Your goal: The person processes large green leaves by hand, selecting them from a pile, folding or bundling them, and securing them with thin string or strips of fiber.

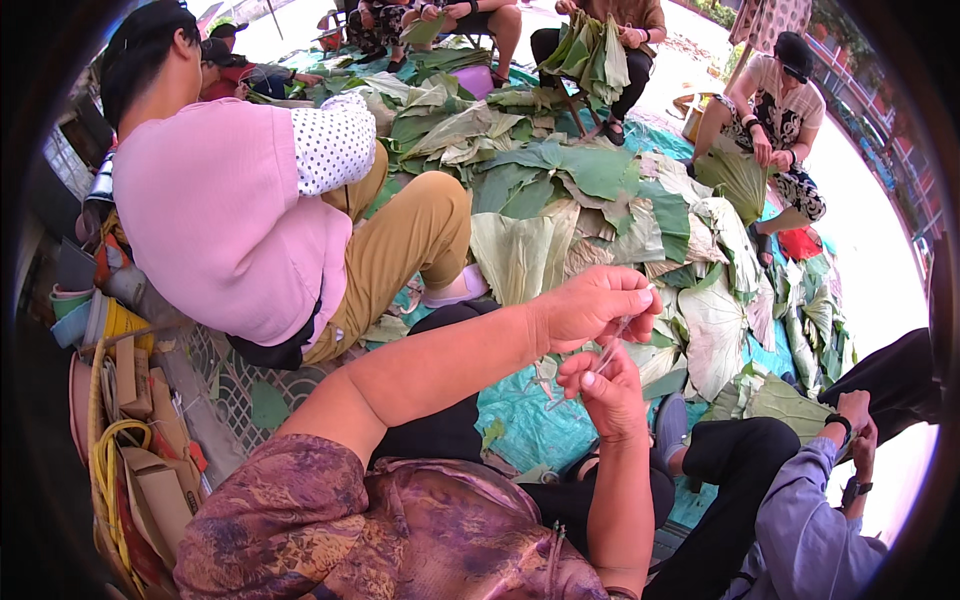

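Note:
Raised in front of my chest, my left hand (589, 309) pinches a thin pale thread (612, 348) between thumb and fingers. A small white tip shows at its fingertips. Just below, my right hand (611, 394) has its fingers curled on the same thread, and a loose end trails down past the palm. What the fingers cover cannot be made out. Beyond my hands lies a broad heap of large lotus leaves (555, 161), some green and some dried pale. A turquoise plastic sheet (536, 416) spreads under the heap and shows below my hands.
A person in a pink top (225, 195) sits close on my left. At my right, another in a blue shirt (806, 502) sits by a leaf bundle (791, 405). Several others handle leaves across the heap. Cardboard boxes (157, 480) and a yellow cord (112, 487) lie at left.

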The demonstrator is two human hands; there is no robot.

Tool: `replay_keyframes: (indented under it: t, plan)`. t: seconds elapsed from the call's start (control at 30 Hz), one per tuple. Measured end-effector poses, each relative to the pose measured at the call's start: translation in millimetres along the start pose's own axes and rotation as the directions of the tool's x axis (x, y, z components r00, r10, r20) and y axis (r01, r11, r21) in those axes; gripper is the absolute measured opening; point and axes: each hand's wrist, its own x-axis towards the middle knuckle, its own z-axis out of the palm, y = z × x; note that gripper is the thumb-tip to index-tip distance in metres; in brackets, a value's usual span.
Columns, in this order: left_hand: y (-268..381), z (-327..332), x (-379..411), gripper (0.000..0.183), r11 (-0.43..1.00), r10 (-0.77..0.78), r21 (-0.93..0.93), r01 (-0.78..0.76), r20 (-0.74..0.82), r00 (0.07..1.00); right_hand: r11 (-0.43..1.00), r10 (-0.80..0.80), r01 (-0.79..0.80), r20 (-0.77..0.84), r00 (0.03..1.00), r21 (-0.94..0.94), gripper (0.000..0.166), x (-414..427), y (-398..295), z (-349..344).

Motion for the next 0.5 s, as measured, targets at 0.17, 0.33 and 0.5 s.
replay_keyframes:
  t: [0.17,0.33,0.5]
  plan:
    - [31.2,-68.5,7.4,0.017,0.977,0.209,0.027,-0.212,-0.328,0.921,0.994,-0.021,-0.006,-0.246,0.969,-0.107,0.018,3.6,-5.3,-47.1]
    - [23.9,-126.6,4.3,0.018,0.967,0.252,0.111,-0.23,-0.562,0.788,0.68,-0.101,-0.185,-0.34,0.935,-0.71,0.014,3.2,-33.7,-76.9]
    - [-1.2,-151.6,14.2,0.03,0.913,0.161,0.377,0.158,-0.685,0.71,-0.189,-0.218,-0.03,0.012,0.976,-0.981,0.008,24.7,-31.1,-99.0]
